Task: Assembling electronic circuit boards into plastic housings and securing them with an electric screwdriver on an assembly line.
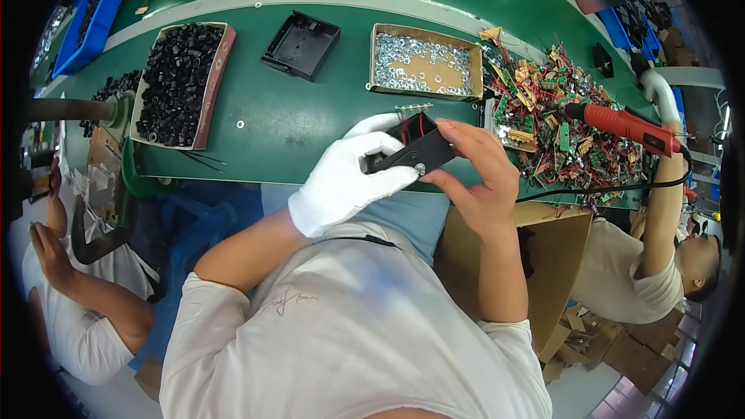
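Both my hands hold a small black plastic housing (429, 154) above the table's near edge. My left hand (335, 178), in a white glove, is closed around its left side. With bare fingers and thumb, my right hand (487, 178) grips the right end. Red wires show in the open top of the housing, and a green circuit board (414, 109) sticks out at its far side. A small round metal part (421, 169) shows on the housing beside my left thumb. The inside of the housing is mostly hidden.
Beyond my hands lie an empty black housing (299, 48) and a cardboard tray of metal washers (425, 95). A box of black caps (217, 85) stands left; wired circuit boards (555, 109) pile up right, under a red power screwdriver (628, 129). Co-workers sit on both sides; one's gloved hand (660, 93) reaches in.
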`<action>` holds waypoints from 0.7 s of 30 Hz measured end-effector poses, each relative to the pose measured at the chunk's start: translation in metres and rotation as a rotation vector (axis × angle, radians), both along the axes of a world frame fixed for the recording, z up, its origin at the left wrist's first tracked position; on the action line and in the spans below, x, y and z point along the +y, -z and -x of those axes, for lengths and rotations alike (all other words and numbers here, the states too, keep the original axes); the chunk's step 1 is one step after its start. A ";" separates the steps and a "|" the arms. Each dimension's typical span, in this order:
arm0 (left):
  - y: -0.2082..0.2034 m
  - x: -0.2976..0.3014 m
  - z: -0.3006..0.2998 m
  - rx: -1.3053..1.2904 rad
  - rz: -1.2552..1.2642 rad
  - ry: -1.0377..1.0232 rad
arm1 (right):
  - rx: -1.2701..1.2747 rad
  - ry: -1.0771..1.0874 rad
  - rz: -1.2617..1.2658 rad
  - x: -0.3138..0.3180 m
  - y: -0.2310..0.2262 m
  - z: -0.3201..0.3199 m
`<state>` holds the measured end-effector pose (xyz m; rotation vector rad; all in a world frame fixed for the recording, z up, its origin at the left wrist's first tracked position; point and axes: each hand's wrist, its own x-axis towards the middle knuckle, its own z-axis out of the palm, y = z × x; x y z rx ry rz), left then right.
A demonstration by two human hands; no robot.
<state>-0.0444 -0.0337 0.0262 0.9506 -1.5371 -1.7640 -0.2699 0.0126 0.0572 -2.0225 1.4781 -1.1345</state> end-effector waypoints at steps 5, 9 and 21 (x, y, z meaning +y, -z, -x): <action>0.011 -0.004 -0.005 0.161 -0.117 0.085 | -0.119 0.022 -0.065 0.006 0.000 -0.005; 0.005 -0.003 -0.012 0.267 -0.676 0.084 | -0.428 -0.009 -0.257 -0.017 -0.004 0.008; 0.001 0.003 -0.018 0.504 -0.874 0.006 | 0.468 0.094 -0.434 -0.140 0.029 -0.010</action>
